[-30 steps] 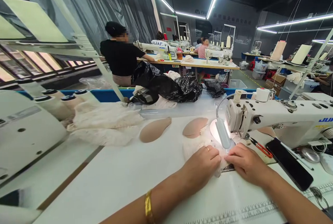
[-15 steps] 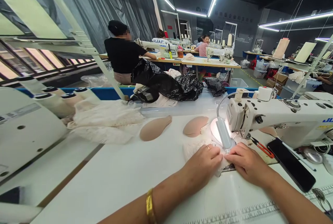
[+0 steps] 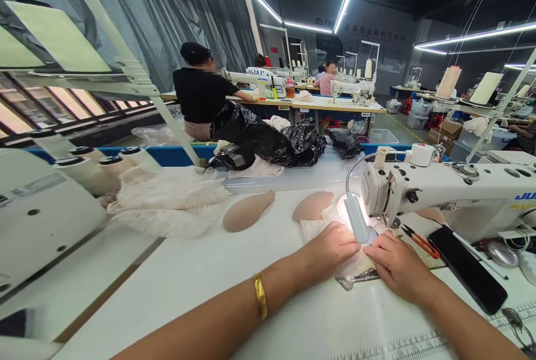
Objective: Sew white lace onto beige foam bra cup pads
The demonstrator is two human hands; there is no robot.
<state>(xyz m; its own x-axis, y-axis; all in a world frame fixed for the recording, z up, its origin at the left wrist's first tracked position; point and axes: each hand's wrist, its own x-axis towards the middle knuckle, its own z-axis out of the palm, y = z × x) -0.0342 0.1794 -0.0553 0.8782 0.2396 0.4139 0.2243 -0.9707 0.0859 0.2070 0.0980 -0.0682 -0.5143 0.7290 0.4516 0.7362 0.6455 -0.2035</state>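
Pale sheer lace fabric (image 3: 354, 264), lying on the table (image 3: 180, 259) right by the sewing machine (image 3: 452, 187), looks lightly pinched by both the left hand (image 3: 329, 249) and right hand (image 3: 396, 262), and since it's probably featherlight, floppy and snag-prone, it's best held flat along the edges, never yanked.

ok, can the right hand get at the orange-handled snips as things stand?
Probably yes: the orange-handled snips lie close beside the right hand, between it and the phone, with nothing seen covering them. That hand is at the pale fabric, though.
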